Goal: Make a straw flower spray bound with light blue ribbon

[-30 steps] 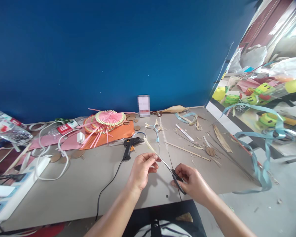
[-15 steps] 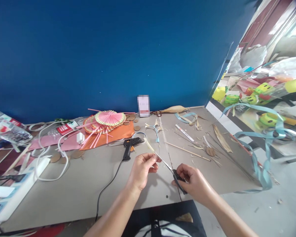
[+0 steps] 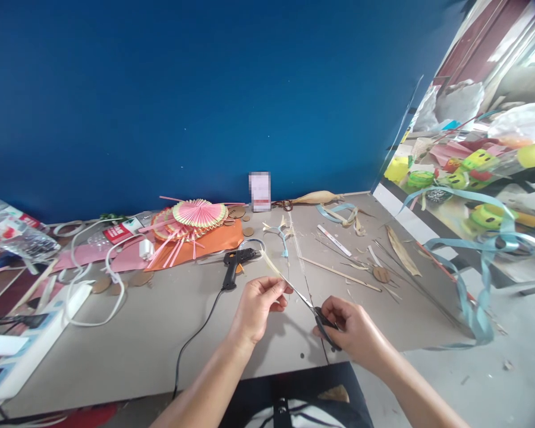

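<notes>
My left hand [image 3: 258, 306] pinches the near end of a thin pale strip [image 3: 271, 266] that runs up and away over the table [image 3: 129, 351]. My right hand [image 3: 352, 330] grips black-handled scissors [image 3: 321, 321], fingers through the loops. The blades point up-left and meet the strip right beside my left fingertips. Both hands hover just above the table's front edge, a hand's width apart.
A black glue gun [image 3: 235, 261] with its cord lies just beyond my left hand. Pink folded paper fans [image 3: 196, 215] rest on orange paper behind it. White cables and a power strip [image 3: 22, 351] fill the left. Sticks, leaf scraps and blue ribbon [image 3: 472, 309] litter the right.
My right hand with the scissors has slid slightly down and to the right. My left hand and the strip stay almost still.
</notes>
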The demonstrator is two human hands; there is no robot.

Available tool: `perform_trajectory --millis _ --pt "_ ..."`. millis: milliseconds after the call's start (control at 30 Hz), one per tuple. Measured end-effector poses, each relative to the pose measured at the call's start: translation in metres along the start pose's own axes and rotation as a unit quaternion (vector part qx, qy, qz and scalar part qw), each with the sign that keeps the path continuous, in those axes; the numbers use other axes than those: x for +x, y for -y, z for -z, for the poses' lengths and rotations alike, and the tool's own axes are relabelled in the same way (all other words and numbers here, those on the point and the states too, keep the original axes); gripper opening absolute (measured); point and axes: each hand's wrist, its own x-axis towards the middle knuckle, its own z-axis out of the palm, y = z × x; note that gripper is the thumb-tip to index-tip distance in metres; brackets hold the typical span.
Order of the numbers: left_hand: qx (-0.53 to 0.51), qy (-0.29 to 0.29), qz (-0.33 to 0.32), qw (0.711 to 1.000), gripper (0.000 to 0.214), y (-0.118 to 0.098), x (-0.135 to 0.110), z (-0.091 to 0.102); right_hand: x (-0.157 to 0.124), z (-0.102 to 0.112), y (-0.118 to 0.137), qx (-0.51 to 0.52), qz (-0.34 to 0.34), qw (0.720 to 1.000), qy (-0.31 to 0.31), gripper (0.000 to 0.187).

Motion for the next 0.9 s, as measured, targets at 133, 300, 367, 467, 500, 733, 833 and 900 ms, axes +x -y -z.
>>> perform_trajectory --millis 133,300,367,467,500,733,833,900 --pt "0.002 -0.002 0.001 1.000 0.021 -0.0006 0.0000 -0.0001 -0.0001 0.0001 0.0002 0.008 -0.006 1.000 0.003 0.026" --pt "0.005 -0.002 0.006 1.000 0.020 -0.0019 -0.0002 -0.0009 0.0015 0.0003 -0.0012 0.007 -0.003 1.000 -0.003 0.026" --pt "0.008 -0.001 0.009 1.000 0.020 -0.0021 0.0000 -0.0011 0.0019 0.0010 -0.0003 0.002 -0.001 1.000 -0.007 0.026" --pt "0.012 0.002 0.009 1.000 0.019 -0.0024 0.0005 -0.0012 0.0016 0.0026 0.0018 -0.001 0.001 1.000 -0.010 0.025" --pt "0.013 0.003 0.009 1.000 0.019 -0.0025 0.0004 -0.0012 0.0013 0.0032 0.0023 -0.004 0.002 1.000 -0.010 0.025" --pt "0.028 0.016 0.003 0.999 0.018 -0.0004 -0.0017 -0.0021 0.0005 0.0052 0.0023 -0.010 0.007 1.000 -0.006 0.025" --pt "0.036 0.023 -0.001 0.999 0.019 0.0015 -0.0017 -0.0026 0.0007 0.0048 0.0023 -0.003 0.001 1.000 0.001 0.026" --pt "0.038 0.022 -0.002 0.999 0.020 0.0018 -0.0015 -0.0028 0.0008 0.0044 0.0020 0.005 -0.003 1.000 0.003 0.026"
